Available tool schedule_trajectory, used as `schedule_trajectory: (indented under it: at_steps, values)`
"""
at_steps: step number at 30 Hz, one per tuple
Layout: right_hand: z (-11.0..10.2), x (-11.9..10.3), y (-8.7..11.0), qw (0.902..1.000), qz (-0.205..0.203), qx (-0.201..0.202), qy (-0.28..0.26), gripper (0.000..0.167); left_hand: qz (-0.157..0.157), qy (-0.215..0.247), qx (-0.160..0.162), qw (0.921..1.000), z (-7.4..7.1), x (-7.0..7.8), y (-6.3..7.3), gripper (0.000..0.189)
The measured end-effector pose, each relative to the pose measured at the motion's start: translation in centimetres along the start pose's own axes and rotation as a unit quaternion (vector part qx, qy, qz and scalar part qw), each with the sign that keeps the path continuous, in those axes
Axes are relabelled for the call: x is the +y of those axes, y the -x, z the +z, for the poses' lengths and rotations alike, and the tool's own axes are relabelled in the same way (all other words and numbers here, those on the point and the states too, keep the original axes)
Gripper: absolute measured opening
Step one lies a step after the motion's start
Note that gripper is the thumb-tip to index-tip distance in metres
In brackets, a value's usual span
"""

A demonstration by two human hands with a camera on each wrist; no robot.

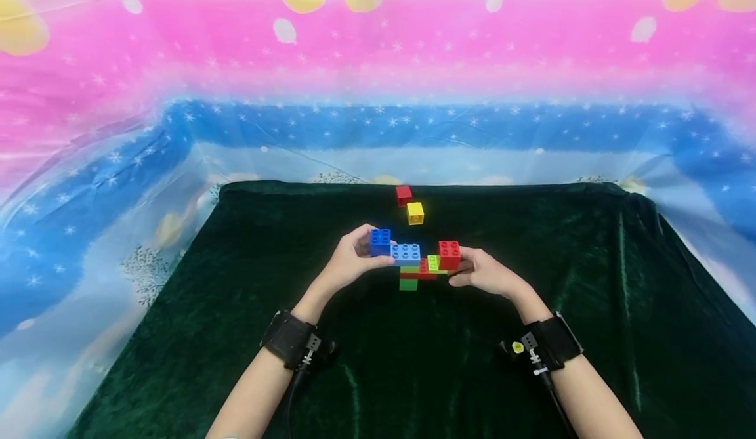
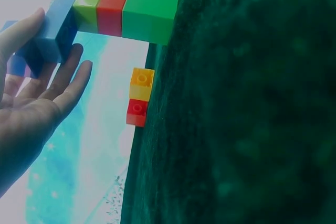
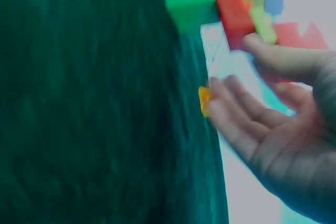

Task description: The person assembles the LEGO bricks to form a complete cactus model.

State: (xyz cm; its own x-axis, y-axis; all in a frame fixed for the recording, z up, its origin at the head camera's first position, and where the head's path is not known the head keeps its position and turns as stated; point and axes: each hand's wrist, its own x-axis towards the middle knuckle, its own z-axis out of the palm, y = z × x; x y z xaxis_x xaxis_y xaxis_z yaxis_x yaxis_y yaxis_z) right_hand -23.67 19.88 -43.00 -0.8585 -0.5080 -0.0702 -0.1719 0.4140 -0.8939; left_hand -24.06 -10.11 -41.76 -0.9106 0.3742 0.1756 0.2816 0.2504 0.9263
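A joined structure of toy building bricks stands between both hands. At its base is a green brick (image 2: 149, 14), with a red brick (image 2: 113, 11) and lime bricks (image 1: 434, 264) above. On the left, a light blue brick (image 1: 405, 254) carries a dark blue brick (image 1: 380, 241); a red block (image 1: 449, 255) tops the right end. My left hand (image 1: 352, 260) grips the blue end, thumb on the near side. My right hand (image 1: 487, 273) pinches the right end, its thumb (image 3: 283, 59) near the red and lime bricks, other fingers loosely extended. Whether the base touches the cloth I cannot tell.
Beyond the structure lie a loose yellow brick (image 1: 415, 214) and, behind it, a loose red brick (image 1: 403, 195) near the table's far edge. Dark green cloth (image 1: 407, 373) covers the table. A patterned curtain (image 1: 378, 127) hangs around the back and sides.
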Motion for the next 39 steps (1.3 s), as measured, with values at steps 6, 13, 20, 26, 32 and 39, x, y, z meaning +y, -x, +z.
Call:
schedule_trajectory:
  at_steps: [6,13,20,26,32,39]
  values:
    - [-1.9,2.0,-1.3,0.9986,0.05,-0.015,-0.011,0.051,-0.001,0.004,-0.004,1.0,0.2,0.1,0.0,0.039]
    - [-3.5,3.7,-3.5,0.9943,0.09,0.03,-0.049,0.051,-0.007,0.004,-0.013,0.9999,0.6,0.1,0.2,0.038]
    - [-2.9,3.0,-7.6,0.988,0.09,0.081,-0.096,0.052,-0.006,0.007,-0.008,0.9999,0.4,0.1,0.4,0.036]
    - [-2.1,2.2,-11.1,0.9782,0.091,0.142,-0.121,0.053,-0.005,0.013,-0.002,0.9999,0.1,0.2,0.2,0.038]
    - [-1.2,2.1,-13.1,0.9766,0.102,0.155,-0.108,0.061,-0.023,0.014,0.003,0.9996,-0.1,0.2,0.3,0.041]
    - [-1.2,2.2,-14.1,0.9846,0.105,0.131,-0.05,0.066,-0.027,0.014,0.009,0.9995,0.1,0.3,0.3,0.04]
